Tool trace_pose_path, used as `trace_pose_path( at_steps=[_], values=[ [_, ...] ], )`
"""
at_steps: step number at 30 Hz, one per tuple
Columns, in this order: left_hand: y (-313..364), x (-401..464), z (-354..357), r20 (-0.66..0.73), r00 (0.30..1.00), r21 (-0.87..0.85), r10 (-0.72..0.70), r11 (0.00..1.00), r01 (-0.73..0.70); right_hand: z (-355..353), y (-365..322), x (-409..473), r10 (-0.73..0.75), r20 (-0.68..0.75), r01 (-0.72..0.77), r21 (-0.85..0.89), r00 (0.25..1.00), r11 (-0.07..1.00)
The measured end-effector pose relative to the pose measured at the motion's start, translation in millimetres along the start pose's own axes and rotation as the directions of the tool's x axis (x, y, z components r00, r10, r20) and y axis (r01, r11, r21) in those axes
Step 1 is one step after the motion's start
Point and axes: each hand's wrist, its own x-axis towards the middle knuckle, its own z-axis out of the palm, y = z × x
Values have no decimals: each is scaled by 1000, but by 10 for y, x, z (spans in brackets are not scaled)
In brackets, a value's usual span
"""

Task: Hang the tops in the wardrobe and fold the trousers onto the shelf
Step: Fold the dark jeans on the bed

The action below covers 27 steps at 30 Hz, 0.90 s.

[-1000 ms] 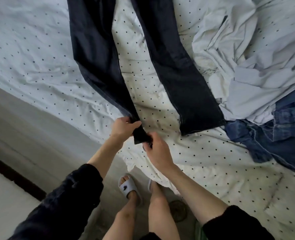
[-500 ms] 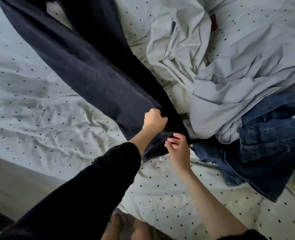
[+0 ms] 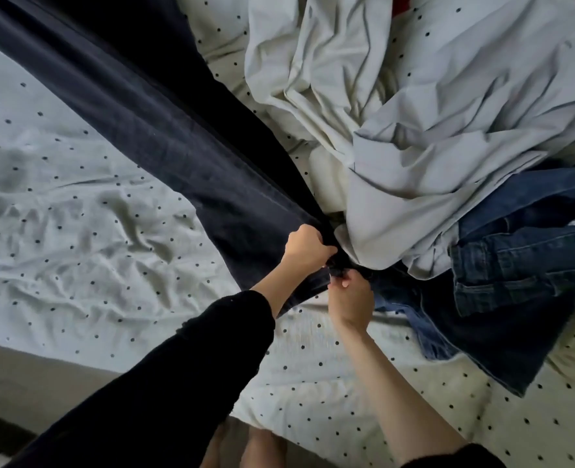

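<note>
Dark navy trousers lie across the bed from the upper left down to the middle, one leg laid over the other. My left hand grips the hem ends of the legs in a fist. Just below it, my right hand pinches the same hem edge with fingertips. A crumpled pale grey top lies to the right, touching the hems. Blue jeans lie bunched under and beside it at the right.
A white bedsheet with black dots covers the bed. The bed's edge runs along the lower left, with grey floor beyond. A red patch peeks out at the top. My bare legs show at the bottom.
The left trouser leg has been carried right and laid over the other leg. Both hands moved up and right with the hem, reaching the grey top. The view shifted over the bed.
</note>
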Motion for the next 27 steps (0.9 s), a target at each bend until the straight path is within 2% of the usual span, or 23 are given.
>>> trace_pose_path(
  at_steps=[4, 6, 8, 10, 13, 15, 17, 21, 24, 27],
  values=[
    [-41, 18, 19, 88, 995, 75, 43, 996, -50, -42, 29, 230, 168, 153, -192, 157, 974, 969],
    [-141, -49, -51, 144, 987, 79, 72, 993, -84, 11, -11, 269, 274, 177, -309, 218, 945, 926],
    [-287, -142, -130, 158, 980, 91, 118, 987, -134, 67, -26, 211, 329, 181, -364, 214, 927, 907],
    [-453, -230, -239, 123, 984, 60, 131, 988, -139, 80, -40, 69, 326, 172, -348, 125, 930, 929],
    [-601, -302, -446, 12, 991, 13, 135, 991, -135, -11, -111, -157, 236, 161, -240, 1, 958, 971],
    [-638, -350, -647, -44, 992, -17, 118, 993, -119, -99, -324, -292, 112, 205, -93, -103, 972, 990],
    [-682, -450, -986, -106, 986, -60, 132, 989, -138, -172, -730, -471, -63, 253, 98, -130, 966, 987],
    [-722, -552, -1726, -238, 961, -112, 143, 978, -174, -183, -1673, -632, -351, 314, 412, -155, 882, 898],
    [-822, -591, -2565, -371, 906, -166, 205, 945, -282, -41, -2542, -791, -485, 352, 561, -154, 800, 814],
    [-928, -518, -3411, -516, 829, -154, 214, 929, -336, 148, -3371, -874, -593, 328, 658, -137, 735, 740]
  ],
)
